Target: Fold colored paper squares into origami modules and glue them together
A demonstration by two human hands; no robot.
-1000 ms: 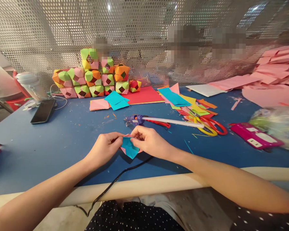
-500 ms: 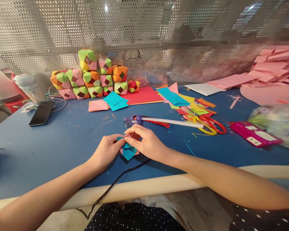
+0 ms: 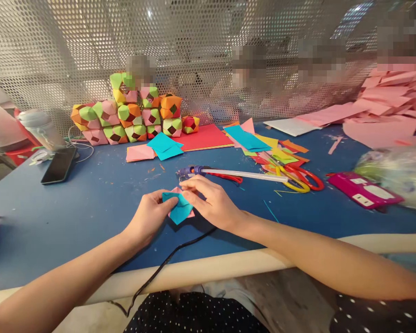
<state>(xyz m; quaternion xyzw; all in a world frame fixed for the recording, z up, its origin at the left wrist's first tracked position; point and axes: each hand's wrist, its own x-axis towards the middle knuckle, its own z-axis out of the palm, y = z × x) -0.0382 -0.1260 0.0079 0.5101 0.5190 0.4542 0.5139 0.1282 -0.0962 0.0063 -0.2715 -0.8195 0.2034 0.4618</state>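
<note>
Greyish white and rounded, a bottle [image 3: 41,128] stands at your far left, with a glossy black phone [image 3: 58,165] lying flat just in front of it on the blue table [image 3: 90,203]. Next along, creased paper balls [image 3: 128,115] in green, pink, orange and yellow are stacked in rows, diamond-shaped openings showing in their faces.

Your left forearm slants up from the lower left corner, and your left hand [image 3: 148,217] pinches the folded paper [image 3: 180,214], thumb laid across its blue face. That piece sits between your hands above the near part of the table, matte and angular, pink showing around its edges.

Your right hand [image 3: 213,203] meets its upper right side, wrist low, fingers curved over and close together; you cannot tell whether they grip it or only touch it. Just beyond lies a blue glue gun [image 3: 194,172] with a long translucent stick [image 3: 246,175]. Further right are scissors with smooth yellow and red handles [image 3: 314,178], then a crinkled clear plastic bag [image 3: 402,175].
</note>
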